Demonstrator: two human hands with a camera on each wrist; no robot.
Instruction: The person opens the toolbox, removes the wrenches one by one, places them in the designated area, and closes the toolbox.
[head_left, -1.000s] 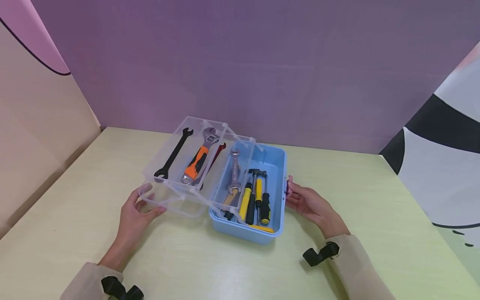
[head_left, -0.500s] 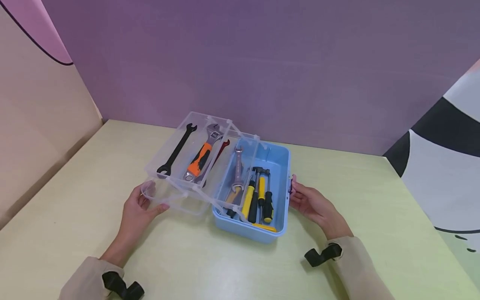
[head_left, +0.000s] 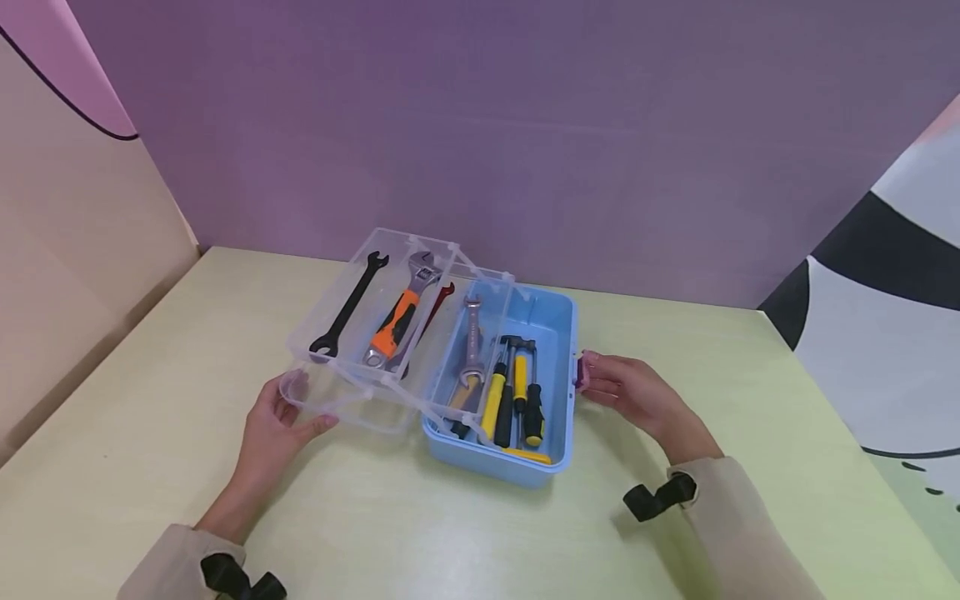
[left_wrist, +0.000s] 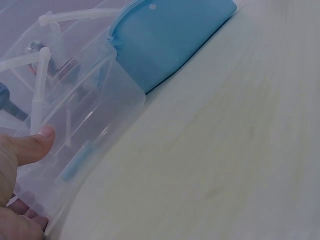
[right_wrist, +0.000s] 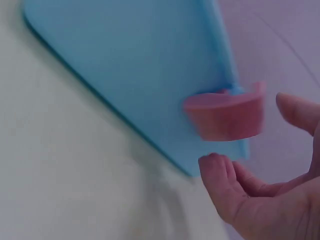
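A blue toolbox (head_left: 487, 468) stands on the table with its clear lid (head_left: 352, 408) swung out to the left. My left hand (head_left: 273, 437) holds the lid's left end, thumb on the near side and fingers behind and below it. On the box's right side sticks out a pink latch (right_wrist: 227, 119). My right hand (head_left: 637, 400) is beside it, thumb and fingers spread around it with gaps in the right wrist view. Clear trays carry a black wrench (head_left: 348, 308), an orange-handled adjustable wrench (head_left: 393, 327), a red wrench (head_left: 442, 302) and a silver wrench (head_left: 472, 342).
Inside the box lie a hammer (head_left: 517, 342), a black-and-yellow screwdriver (head_left: 533, 417) and several other yellow- or black-handled tools. Purple backdrop (head_left: 525, 150) stands behind the pale table (head_left: 352, 533). A side wall (head_left: 82, 267) rises at the left.
My right wrist and forearm have shifted slightly to the right, and the fingers by the latch have straightened. The left hand keeps hold of the lid. The view has shifted a little.
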